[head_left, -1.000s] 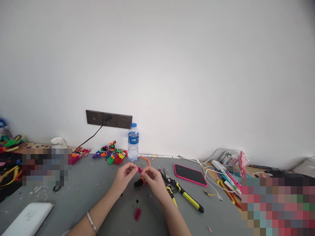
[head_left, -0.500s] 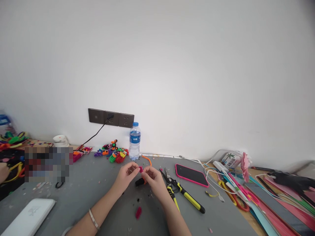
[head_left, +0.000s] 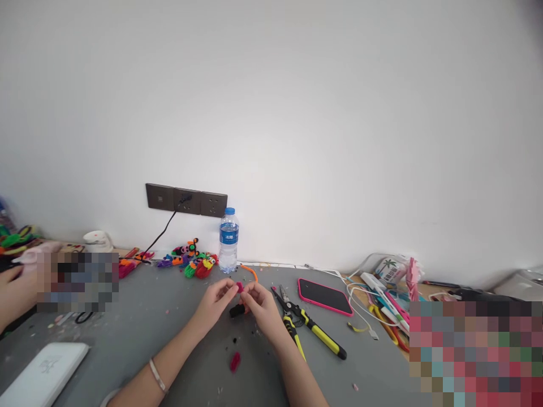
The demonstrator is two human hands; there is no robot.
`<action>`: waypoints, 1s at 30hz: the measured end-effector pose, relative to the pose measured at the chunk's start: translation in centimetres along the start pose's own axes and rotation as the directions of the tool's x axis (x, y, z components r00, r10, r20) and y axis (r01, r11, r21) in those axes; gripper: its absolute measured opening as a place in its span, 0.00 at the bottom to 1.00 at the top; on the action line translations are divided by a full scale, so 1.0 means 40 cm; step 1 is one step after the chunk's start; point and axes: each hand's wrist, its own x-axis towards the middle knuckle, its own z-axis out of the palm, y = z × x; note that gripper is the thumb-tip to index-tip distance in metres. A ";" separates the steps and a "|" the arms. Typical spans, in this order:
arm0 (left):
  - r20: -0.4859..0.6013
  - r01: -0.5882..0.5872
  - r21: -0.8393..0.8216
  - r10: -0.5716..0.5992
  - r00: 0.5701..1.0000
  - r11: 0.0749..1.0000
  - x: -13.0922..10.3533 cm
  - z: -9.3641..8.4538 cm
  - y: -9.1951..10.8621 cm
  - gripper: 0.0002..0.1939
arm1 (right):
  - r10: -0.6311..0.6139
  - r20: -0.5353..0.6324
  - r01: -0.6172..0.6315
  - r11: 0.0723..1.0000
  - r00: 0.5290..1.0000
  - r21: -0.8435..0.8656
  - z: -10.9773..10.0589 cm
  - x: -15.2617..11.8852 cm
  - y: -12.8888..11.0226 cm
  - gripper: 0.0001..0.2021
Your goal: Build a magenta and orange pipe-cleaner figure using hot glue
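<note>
Between the fingertips of both hands is a small magenta fuzzy piece (head_left: pixel 240 287), perhaps chenille stem. My left hand (head_left: pixel 218 302) pinches it from the left, while my right hand (head_left: pixel 259 302) closes on it from the other side. A black fuzzy piece (head_left: pixel 236 311) lies just below the fingers, partly hidden by my right hand. Beyond that hand an orange chenille stem (head_left: pixel 251 272) curves up. Nearer to me, another magenta fuzzy piece (head_left: pixel 235 362) rests on the grey tabletop (head_left: pixel 190 350). Yellow-and-black pliers (head_left: pixel 320 333) lie open, right of my right hand.
A water bottle (head_left: pixel 229 243) stands against the wall, beside colourful fuzzy figures (head_left: pixel 203 265). To the right lie a pink-cased phone (head_left: pixel 326 297) and white cables (head_left: pixel 360 308). A white power bank (head_left: pixel 46 373) is at front left. Another person's hand (head_left: pixel 17 288) reaches in there.
The view has turned slightly right. My hands keep their pinch on the magenta piece with little movement. At the left edge, the other person's hand has come further into view.
</note>
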 end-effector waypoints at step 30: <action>-0.053 -0.050 0.106 0.055 0.997 0.993 0.010 -0.028 -0.019 0.11 | -0.029 0.032 0.030 1.000 0.999 -0.009 -0.002 -0.003 0.000 0.13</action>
